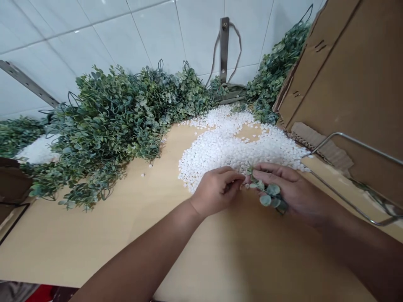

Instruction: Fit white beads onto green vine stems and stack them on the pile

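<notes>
My right hand (291, 186) is closed on a small artificial leaf sprig (270, 196), whose round green leaves hang below the fingers. Close by on its left, my left hand (218, 188) is closed with thumb and forefinger pinched together near the sprig's stem. Whatever lies between those fingertips is too small to make out. Just beyond both hands spreads a heap of small white plastic pieces (220, 147) on the light wooden table (151, 243).
A big pile of artificial greenery (116, 109) fills the back left. More foliage (277, 71) leans at the back right beside a cardboard box (352, 92). A bent metal wire frame (362, 142) juts out at the right. A metal bracket (224, 50) stands against the tiled wall (157, 29).
</notes>
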`<control>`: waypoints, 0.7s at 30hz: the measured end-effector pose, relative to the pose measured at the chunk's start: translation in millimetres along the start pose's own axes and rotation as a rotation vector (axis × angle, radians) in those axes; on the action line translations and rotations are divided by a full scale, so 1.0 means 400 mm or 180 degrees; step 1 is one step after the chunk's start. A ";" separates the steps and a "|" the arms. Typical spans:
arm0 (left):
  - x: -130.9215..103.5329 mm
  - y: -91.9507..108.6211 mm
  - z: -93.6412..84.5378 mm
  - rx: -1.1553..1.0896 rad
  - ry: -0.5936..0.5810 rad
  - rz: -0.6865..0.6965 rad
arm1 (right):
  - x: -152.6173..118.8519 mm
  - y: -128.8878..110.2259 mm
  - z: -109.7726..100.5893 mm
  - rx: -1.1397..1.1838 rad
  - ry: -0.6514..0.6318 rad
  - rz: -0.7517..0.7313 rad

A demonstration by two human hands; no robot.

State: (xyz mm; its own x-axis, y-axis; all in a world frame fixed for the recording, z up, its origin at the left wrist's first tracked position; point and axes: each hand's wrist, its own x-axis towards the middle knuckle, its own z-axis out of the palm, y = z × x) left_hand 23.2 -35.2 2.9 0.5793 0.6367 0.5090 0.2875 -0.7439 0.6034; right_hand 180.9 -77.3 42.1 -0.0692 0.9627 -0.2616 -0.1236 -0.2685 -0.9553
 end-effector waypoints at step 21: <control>0.035 -0.005 -0.090 0.1934 -0.0428 -0.0848 | 0.007 0.068 0.023 -0.0940 -0.0411 -0.0539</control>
State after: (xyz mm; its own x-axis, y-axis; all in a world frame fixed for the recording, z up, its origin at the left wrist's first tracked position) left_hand 3.3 -17.7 30.7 0.5078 0.8126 0.2861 0.7886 -0.5721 0.2253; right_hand 168.2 -82.2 16.6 -0.1990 0.9754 -0.0947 0.1458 -0.0660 -0.9871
